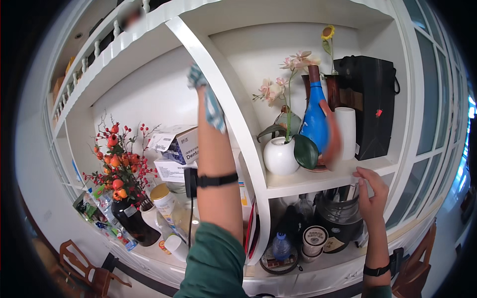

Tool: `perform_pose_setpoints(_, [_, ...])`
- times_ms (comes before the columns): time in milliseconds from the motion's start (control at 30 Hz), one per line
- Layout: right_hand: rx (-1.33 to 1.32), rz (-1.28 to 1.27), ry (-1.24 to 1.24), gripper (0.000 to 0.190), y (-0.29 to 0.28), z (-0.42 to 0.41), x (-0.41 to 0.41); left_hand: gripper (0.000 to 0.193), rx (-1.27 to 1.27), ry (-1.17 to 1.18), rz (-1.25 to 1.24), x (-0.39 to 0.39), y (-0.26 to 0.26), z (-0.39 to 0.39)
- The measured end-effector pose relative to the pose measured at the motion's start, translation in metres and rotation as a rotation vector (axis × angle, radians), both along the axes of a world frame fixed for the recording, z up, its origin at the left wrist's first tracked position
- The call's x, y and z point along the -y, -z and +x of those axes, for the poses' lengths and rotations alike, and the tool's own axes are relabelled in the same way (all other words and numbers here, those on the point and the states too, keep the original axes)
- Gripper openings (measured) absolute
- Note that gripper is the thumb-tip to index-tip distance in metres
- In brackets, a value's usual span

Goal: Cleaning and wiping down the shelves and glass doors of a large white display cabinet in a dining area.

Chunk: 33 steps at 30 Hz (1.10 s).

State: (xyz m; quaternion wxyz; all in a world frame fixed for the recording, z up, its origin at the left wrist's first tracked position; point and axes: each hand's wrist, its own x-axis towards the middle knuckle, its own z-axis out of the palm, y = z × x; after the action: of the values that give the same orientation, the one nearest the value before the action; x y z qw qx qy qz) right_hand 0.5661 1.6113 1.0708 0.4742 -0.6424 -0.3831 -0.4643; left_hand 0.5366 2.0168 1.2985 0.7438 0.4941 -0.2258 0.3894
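Note:
My left hand (197, 79) is raised high in the left bay of a white shelf unit, closed around a blue-green and white patterned cloth (215, 111). It is near the curved white divider (223, 85) and the back panel; the hand is blurred, and whether the cloth presses on either is unclear. One end of the cloth hangs down along my forearm. My right hand (374, 192) is at the front edge of the right shelf board (331, 175), fingertips at or close to the edge, holding nothing. Above it on this board stand a white cylinder (345, 130) and a blue bottle-shaped vase (315, 108).
Orchids in a white round pot (281, 156) and a black paper bag (372, 108) share the right shelf. Below are a dark pot (337, 223) and stacked paper tubs (315, 238). At left stand a black vase (136, 221) with artificial fruit branches, cardboard boxes (177, 143) and jars.

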Motion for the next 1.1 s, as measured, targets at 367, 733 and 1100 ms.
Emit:
perform_pose_setpoints(367, [0.057, 0.094, -0.175, 0.023, -0.005, 0.058, -0.031, 0.030, 0.309, -0.487, -0.042, 0.013, -0.028, -0.048])
perform_pose_setpoints(733, [0.129, 0.108, -0.077, 0.018, 0.002, 0.075, -0.045, 0.035, 0.160, -0.314, 0.035, -0.022, -0.048, -0.004])
perform_pose_setpoints(1100, [0.176, 0.082, -0.002, 0.016, 0.001, 0.074, -0.045, 0.040, -0.124, -0.302, 0.005, -0.010, 0.082, 0.021])
